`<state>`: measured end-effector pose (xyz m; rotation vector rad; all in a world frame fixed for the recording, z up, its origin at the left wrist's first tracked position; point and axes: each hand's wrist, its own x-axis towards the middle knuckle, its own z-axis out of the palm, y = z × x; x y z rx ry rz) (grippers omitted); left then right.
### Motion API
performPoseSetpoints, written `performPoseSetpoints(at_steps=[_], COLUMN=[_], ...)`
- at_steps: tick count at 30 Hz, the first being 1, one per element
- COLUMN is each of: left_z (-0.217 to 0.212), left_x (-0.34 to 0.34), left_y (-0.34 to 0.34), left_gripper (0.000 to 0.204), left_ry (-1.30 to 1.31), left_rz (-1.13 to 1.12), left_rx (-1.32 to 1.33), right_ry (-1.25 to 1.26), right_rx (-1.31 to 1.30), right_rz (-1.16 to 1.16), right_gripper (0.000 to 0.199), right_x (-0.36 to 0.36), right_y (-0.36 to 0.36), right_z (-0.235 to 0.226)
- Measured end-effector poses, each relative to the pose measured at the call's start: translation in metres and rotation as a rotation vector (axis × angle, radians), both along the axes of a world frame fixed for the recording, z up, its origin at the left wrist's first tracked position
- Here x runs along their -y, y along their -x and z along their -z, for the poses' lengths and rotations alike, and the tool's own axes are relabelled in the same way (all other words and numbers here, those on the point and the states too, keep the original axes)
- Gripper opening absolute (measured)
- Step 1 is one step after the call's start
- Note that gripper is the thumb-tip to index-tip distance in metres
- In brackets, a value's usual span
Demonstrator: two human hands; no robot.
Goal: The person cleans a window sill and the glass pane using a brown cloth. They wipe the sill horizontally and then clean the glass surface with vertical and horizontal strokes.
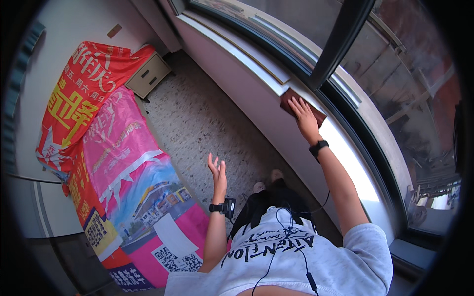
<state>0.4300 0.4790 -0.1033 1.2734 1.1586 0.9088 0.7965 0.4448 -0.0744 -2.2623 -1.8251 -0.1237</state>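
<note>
A dark reddish-brown cloth lies on the white window sill, partly overhanging its inner edge. My right hand rests flat on top of it, fingers stretched out, with the arm reaching far forward and right. Part of the cloth is hidden beneath the palm. My left hand is raised in the air over the speckled floor, its fingers apart and nothing in them. Each wrist wears a black band, and the left one carries a small black device.
The white sill curves along a dark-framed window on the right. On the left, printed red and pink banners cover a long piece of furniture. A beige drawer cabinet stands behind. A thin cable hangs near my right arm.
</note>
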Motion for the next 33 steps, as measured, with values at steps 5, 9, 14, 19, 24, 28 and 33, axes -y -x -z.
performPoseSetpoints(at_steps=[5, 9, 14, 19, 24, 28, 33], left_z=[0.024, 0.052, 0.053, 0.026, -0.006, -0.021, -0.022], left_x=[-0.012, -0.029, -0.089, -0.169, -0.259, -0.316, -0.366], left_y=[0.041, 0.1, 0.115, 0.065, 0.023, 0.01, 0.021], left_gripper=[0.06, 0.058, 0.058, 0.057, 0.053, 0.052, 0.053], left_ry=[-0.053, -0.028, -0.005, -0.055, -0.01, -0.028, -0.01], left_rz=[-0.121, -0.322, -0.46, -0.247, -0.073, 0.005, 0.009], left_rx=[-0.142, -0.207, -0.225, -0.253, -0.252, -0.219, -0.212], right_ry=[-0.15, -0.164, -0.13, -0.083, -0.022, -0.049, -0.107], right_rx=[-0.255, -0.265, -0.066, 0.128, 0.229, 0.267, 0.274], right_rz=[0.069, 0.123, -0.082, 0.023, 0.121, 0.154, 0.109], right_gripper=[0.054, 0.048, 0.049, 0.044, 0.044, 0.043, 0.034], right_x=[0.033, 0.016, -0.087, -0.17, -0.224, -0.282, -0.394], right_y=[0.021, 0.027, 0.032, 0.045, 0.057, 0.07, 0.073], right_z=[-0.003, -0.001, -0.002, 0.011, 0.033, 0.034, 0.042])
